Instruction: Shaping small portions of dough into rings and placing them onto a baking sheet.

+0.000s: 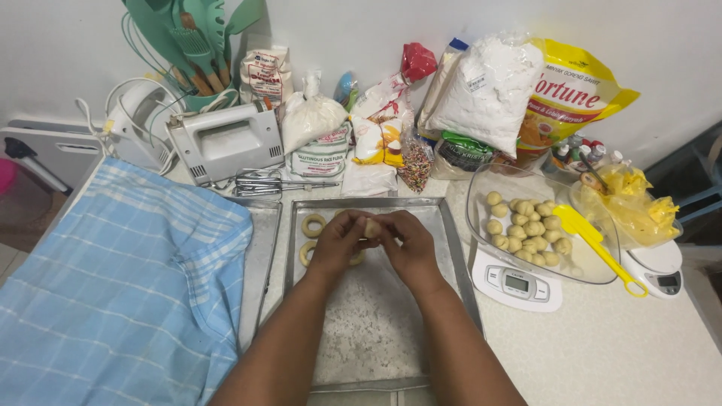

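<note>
Both of my hands meet over a metal baking tray [448,242] and pinch one small piece of pale dough [372,227] between their fingertips. My left hand [338,240] grips it from the left, my right hand [408,244] from the right. Two ring-shaped dough pieces lie on the tray: one ring [313,225] is at the far left, the other ring [307,252] is partly hidden under my left hand. To the right stands a clear glass bowl [602,259] with several dough balls [525,229] in it.
A blue checked cloth [120,293] covers another tray at the left. Behind are a white hand mixer [226,141], its beaters [263,183], bags of flour [489,90] and sprinkles. Two kitchen scales [517,284] sit at the right, with a yellow spatula [598,244] and a yellow plastic bag [632,203].
</note>
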